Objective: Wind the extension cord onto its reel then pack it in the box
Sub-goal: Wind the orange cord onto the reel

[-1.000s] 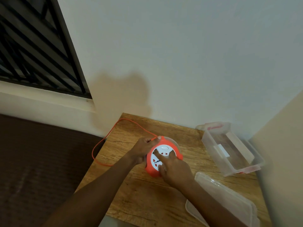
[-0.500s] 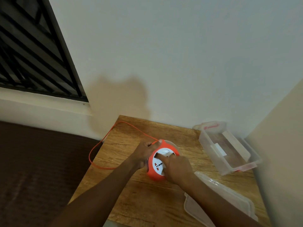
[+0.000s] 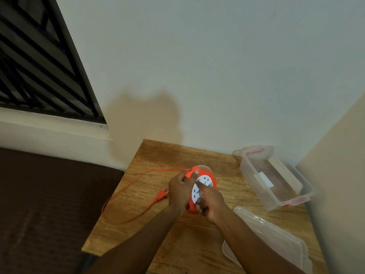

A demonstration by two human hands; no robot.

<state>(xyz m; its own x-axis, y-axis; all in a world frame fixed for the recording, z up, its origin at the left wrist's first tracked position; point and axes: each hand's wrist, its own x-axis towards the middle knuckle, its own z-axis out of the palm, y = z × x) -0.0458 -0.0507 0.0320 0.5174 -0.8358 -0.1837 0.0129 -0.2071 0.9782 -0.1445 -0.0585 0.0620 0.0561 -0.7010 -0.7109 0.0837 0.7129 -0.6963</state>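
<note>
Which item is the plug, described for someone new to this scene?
On the wooden table, look just left of the left hand gripping the orange reel. The plug is the small orange piece ending the thin cord, lying flat.

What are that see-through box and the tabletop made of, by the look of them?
The box looks like clear, glossy plastic: the wood shows through its walls. The table shows brown wood grain with a matt finish; whether solid wood or laminate, I cannot tell.

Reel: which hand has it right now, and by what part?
Both hands. Left hand grips the orange reel at its left rim, thumb by the cord exit. Right hand holds the lower front edge, index finger on the white socket face.
</note>
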